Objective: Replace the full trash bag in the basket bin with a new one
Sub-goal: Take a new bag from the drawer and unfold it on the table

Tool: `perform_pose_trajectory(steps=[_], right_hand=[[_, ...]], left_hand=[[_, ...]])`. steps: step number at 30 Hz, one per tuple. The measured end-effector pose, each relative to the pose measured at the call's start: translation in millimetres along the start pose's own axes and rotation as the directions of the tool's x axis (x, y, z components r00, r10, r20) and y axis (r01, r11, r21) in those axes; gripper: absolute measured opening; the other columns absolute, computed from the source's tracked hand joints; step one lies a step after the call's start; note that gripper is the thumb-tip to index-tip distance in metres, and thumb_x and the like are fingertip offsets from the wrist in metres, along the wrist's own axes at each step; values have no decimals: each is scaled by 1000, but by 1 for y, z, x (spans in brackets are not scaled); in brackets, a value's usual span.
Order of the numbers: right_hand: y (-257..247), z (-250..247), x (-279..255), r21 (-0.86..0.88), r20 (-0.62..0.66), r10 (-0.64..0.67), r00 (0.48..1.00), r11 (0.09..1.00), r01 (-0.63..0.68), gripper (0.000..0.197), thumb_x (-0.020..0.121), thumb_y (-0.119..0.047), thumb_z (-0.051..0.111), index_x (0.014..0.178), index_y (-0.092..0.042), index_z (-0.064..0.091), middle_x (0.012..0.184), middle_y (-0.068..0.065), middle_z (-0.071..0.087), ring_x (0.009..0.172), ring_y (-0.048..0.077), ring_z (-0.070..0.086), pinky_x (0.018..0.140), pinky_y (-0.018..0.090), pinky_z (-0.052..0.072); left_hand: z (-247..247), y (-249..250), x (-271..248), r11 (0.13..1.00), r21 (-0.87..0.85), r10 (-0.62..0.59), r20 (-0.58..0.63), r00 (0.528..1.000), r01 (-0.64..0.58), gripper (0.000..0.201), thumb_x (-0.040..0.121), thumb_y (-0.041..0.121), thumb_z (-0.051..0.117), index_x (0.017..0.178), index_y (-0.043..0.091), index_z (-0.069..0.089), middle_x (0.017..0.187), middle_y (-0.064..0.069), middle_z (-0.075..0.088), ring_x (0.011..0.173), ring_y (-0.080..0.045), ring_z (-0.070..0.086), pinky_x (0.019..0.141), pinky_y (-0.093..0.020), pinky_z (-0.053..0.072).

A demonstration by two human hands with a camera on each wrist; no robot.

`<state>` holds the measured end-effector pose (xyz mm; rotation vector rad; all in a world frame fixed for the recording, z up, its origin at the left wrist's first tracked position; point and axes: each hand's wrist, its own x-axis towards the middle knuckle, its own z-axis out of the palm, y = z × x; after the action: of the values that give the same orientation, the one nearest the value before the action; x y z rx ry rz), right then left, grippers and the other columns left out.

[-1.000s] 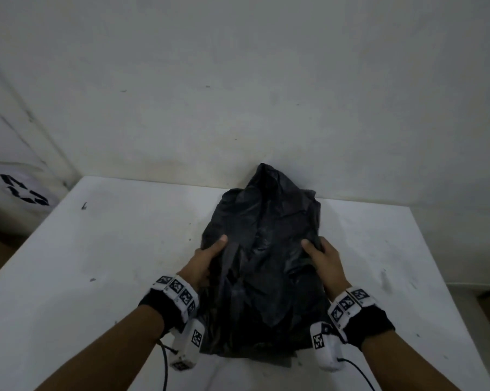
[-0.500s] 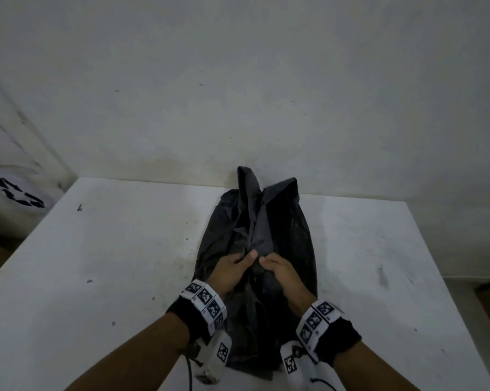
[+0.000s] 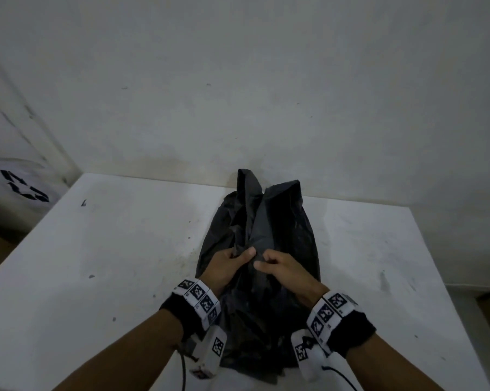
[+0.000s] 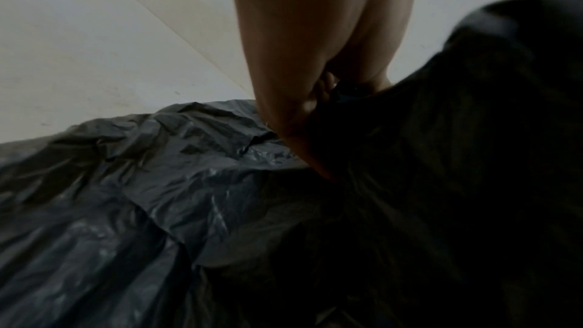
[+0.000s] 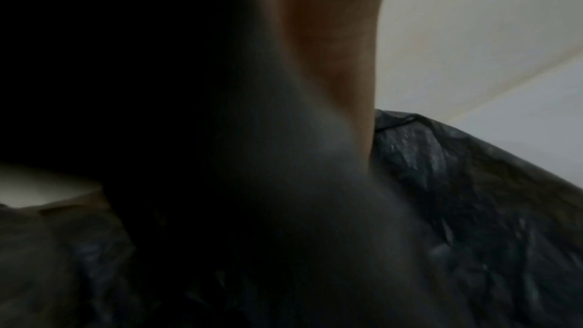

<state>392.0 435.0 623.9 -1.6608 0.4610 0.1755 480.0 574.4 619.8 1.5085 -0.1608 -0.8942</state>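
Observation:
A full black trash bag [image 3: 283, 230] lies on the white table [image 3: 105, 249], its loose top flaps standing up toward the wall. My left hand [image 3: 232, 262] and right hand [image 3: 277, 263] meet at the middle of the bag, each pinching gathered plastic between thumb and curled fingers. The left wrist view shows my left hand [image 4: 312, 99] gripping a fold of the crinkled black bag [image 4: 157, 183]. In the right wrist view the dark bag [image 5: 457, 183] fills most of the picture and my right hand [image 5: 340, 59] is seen from below, its fingers hidden. No basket bin is in view.
A white wall [image 3: 238, 94] rises right behind the table. At the far left stands a white box with a black recycling mark [image 3: 23, 187]. Bare tabletop lies on both sides of the bag, and its right edge [image 3: 446, 277] drops to the floor.
A second ago my hands held the bag's two sides apart; they came together at its middle, bunching the plastic, and now pinch the gathered folds. The top flaps have narrowed.

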Motion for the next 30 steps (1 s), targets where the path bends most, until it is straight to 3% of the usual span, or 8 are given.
perform_pose_trajectory(steps=[5,9,14,17,20,22,26,30], right_hand=[[11,-14,-4,246,-106,-4,994,969,30,46,86,-29,68,60,-23,31,64,-1,31,64,13,33,63,26,32],[13,-13,-4,230,-208,13,978,972,36,52,84,-24,72,57,-24,27,57,-3,27,57,10,32,56,21,33],[6,-5,-5,187,-241,19,970,982,27,50,87,-32,68,55,-21,32,57,4,33,54,11,38,52,20,36],[7,-18,-3,74,-357,-8,934,997,37,52,88,-28,67,55,-23,28,56,1,29,53,8,34,52,24,31],[14,-47,3,-173,-568,-42,822,983,-69,53,88,-22,66,53,-19,26,55,4,32,56,18,40,58,30,31],[20,-68,7,-338,-618,-21,786,910,-242,47,88,-27,63,55,-16,31,63,9,46,70,27,55,63,32,34],[26,-85,7,-471,-528,81,845,801,-371,23,86,-28,64,87,-15,45,97,13,58,94,34,59,70,34,40],[27,-63,11,-695,-539,-15,842,573,-434,61,87,-33,58,140,-21,31,141,13,35,122,36,41,95,44,39]], left_hand=[[-10,3,-1,994,-111,-22,-28,999,19,27,89,26,63,100,3,70,102,-13,72,94,-26,69,85,-34,56],[3,14,-8,985,159,-97,147,984,73,28,87,38,64,88,10,68,88,1,73,76,-8,70,65,-16,54],[17,13,-5,919,386,-4,203,979,-76,17,86,26,69,98,15,69,82,14,68,69,8,65,62,-7,47],[0,11,-2,937,341,49,88,995,-76,27,88,21,67,114,11,67,101,6,68,79,4,66,70,-9,50],[-43,4,2,971,239,32,-138,990,2,33,86,20,68,117,7,66,115,-5,68,100,-18,64,93,-34,52],[-84,-2,-2,967,234,-27,-293,956,99,34,85,17,70,114,0,64,109,-9,67,98,-19,61,87,-31,48],[-145,-17,-13,797,485,-105,-474,874,359,85,48,52,70,119,7,61,112,-16,66,106,-30,61,89,-32,46],[-151,-2,-21,714,616,5,-480,877,333,89,69,32,59,148,9,26,148,-21,36,135,-37,35,109,-38,30]])
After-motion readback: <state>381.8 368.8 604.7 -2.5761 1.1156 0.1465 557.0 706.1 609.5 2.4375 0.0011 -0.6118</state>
